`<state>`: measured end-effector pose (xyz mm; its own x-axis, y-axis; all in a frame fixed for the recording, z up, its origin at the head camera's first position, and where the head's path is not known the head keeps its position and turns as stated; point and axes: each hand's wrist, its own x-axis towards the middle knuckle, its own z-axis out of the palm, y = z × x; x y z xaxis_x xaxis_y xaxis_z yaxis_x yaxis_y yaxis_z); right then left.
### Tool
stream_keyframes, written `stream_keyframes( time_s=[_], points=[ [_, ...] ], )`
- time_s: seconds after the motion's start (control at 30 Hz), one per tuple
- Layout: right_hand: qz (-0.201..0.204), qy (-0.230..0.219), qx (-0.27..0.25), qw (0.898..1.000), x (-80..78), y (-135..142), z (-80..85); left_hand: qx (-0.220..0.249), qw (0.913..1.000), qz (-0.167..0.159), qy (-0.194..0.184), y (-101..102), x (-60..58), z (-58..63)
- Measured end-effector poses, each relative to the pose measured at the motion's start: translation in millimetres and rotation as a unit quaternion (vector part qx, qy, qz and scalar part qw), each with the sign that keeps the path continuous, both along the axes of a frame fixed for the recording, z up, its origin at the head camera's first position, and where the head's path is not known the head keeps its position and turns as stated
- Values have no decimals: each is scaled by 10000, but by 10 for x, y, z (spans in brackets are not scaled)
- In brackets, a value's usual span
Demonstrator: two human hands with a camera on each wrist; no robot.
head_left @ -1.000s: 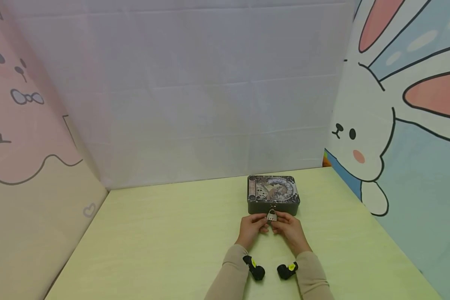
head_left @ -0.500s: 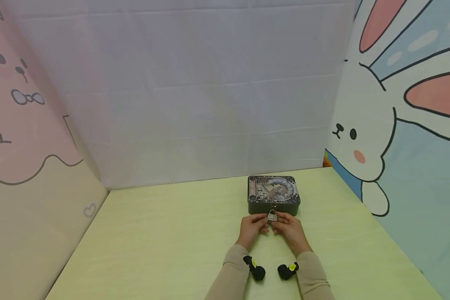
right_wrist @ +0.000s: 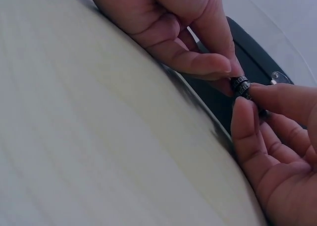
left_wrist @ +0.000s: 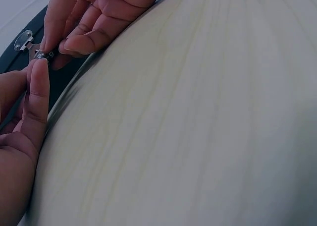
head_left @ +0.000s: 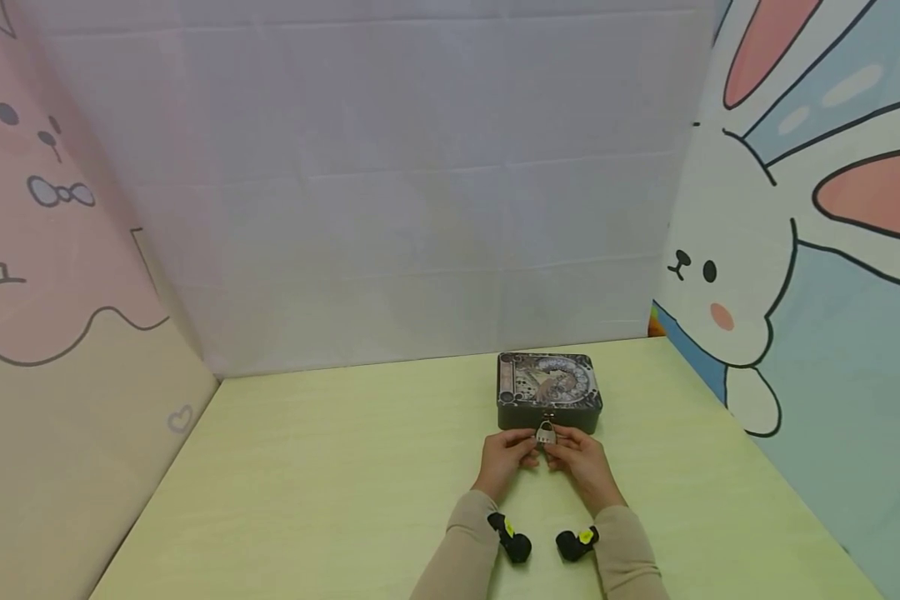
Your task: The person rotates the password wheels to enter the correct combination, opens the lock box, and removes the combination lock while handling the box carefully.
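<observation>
A silver combination padlock (head_left: 546,436) hangs from the metal clasp (left_wrist: 23,40) on the front of a dark, rectangular tin box (head_left: 549,418) with a patterned lid. My left hand (head_left: 502,460) pinches the padlock from the left side. From the right, my right hand (head_left: 581,467) holds it between thumb and fingers. In the right wrist view, dark number dials (right_wrist: 241,85) show between the fingertips; the digits are too small to read surely. The box lid is down. Fingers cover much of the padlock in both wrist views.
The box stands toward the back right of a pale yellow-green table (head_left: 330,467). A white sheet (head_left: 390,192) hangs behind it. Printed cartoon panels stand left and right, the rabbit panel (head_left: 735,283) at the right edge. Black wrist cameras (head_left: 517,546) sit at both sleeves.
The head view shifts very slightly. Both hands keep the same hold on the padlock, and the box stays in place; any turning of the dials is too small to see.
</observation>
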<state>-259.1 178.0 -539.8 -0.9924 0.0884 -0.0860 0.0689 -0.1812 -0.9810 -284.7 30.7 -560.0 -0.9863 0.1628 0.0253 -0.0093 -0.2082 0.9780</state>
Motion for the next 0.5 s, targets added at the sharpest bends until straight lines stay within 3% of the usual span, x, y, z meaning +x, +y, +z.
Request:
stream_keyframes(
  time_s=[0.33,0.5],
  points=[
    [22,-35,-155,9999,-3,-1,3,19,9999,101,-7,10,-9,-22],
    [-25,-129,-156,9998,-19,8,-10,24,9984,-23,558,-14,19,-24]
  ],
)
